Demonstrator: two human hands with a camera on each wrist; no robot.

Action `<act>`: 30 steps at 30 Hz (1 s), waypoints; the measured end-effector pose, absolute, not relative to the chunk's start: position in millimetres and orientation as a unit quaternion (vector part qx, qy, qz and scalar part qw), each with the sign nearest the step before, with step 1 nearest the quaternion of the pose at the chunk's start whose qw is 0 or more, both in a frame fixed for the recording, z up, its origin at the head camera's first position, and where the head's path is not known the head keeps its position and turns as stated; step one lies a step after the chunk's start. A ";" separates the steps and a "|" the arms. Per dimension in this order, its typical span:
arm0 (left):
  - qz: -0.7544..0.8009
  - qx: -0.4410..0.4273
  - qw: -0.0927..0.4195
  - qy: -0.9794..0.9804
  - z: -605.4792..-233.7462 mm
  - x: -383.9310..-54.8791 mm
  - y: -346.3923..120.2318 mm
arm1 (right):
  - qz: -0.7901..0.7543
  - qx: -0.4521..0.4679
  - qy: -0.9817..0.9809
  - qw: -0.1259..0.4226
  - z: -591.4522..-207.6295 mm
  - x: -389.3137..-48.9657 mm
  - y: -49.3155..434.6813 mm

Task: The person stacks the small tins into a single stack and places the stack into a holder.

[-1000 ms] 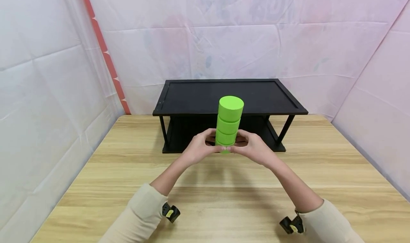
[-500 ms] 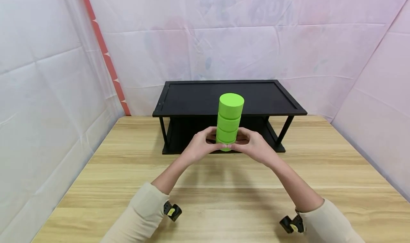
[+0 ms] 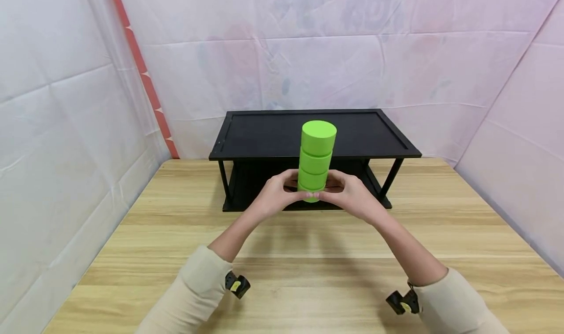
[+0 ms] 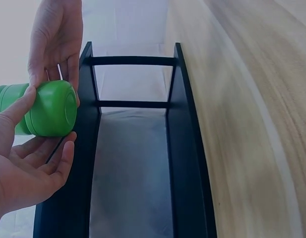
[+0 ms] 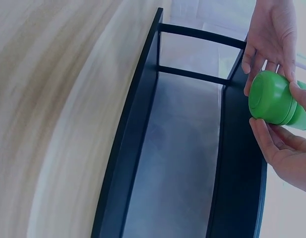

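Note:
A bright green cylinder (image 3: 316,150), ringed by several grooves like stacked round containers, stands nearly upright in mid-air before the black rack. My left hand (image 3: 274,197) holds its lower end from the left, and my right hand (image 3: 354,197) from the right. Both thumbs meet on the near side, and the other fingers curve behind it. The left wrist view shows the rounded base of the green cylinder (image 4: 53,109) between the thumb and fingers. In the right wrist view, the base of the green cylinder (image 5: 272,97) overhangs the fingers a little.
A black two-tier rack (image 3: 269,133) with a raised rim stands at the back of the wooden table (image 3: 304,280). White sheets (image 3: 317,69) hang behind and on both sides. A small black camera (image 3: 238,285) sits on each sleeve.
Both hands have risen slightly together with the green cylinder, whose top now overlaps more of the rack's upper tier. The hold on it looks the same, and the rack stays put.

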State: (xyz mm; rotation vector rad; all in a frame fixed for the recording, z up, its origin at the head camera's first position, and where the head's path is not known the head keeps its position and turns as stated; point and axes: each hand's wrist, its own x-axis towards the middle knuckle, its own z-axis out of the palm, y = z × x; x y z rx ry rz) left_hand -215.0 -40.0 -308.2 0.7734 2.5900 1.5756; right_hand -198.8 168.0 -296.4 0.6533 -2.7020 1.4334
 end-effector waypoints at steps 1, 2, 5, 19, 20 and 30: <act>0.503 0.247 0.005 0.828 -307.6 -215.3 -39.9 | 0.457 0.209 -0.865 0.008 -295.4 -198.9 168.3; 0.503 0.248 0.005 0.828 -306.9 -215.5 -39.8 | 0.456 0.210 -0.865 0.009 -294.5 -199.1 168.4; 0.503 0.249 0.004 0.828 -304.3 -215.6 -39.3 | 0.455 0.211 -0.865 0.011 -291.4 -199.4 168.9; 0.500 0.266 -0.008 0.824 -292.0 -221.3 -39.1 | 0.462 0.214 -0.861 0.012 -279.6 -205.3 170.2; 0.502 0.265 -0.007 0.824 -291.7 -221.8 -39.1 | 0.463 0.214 -0.860 0.013 -279.0 -205.8 170.0; 0.513 0.270 -0.014 0.815 -290.7 -223.8 -39.2 | 0.462 0.209 -0.862 0.017 -274.7 -207.4 168.8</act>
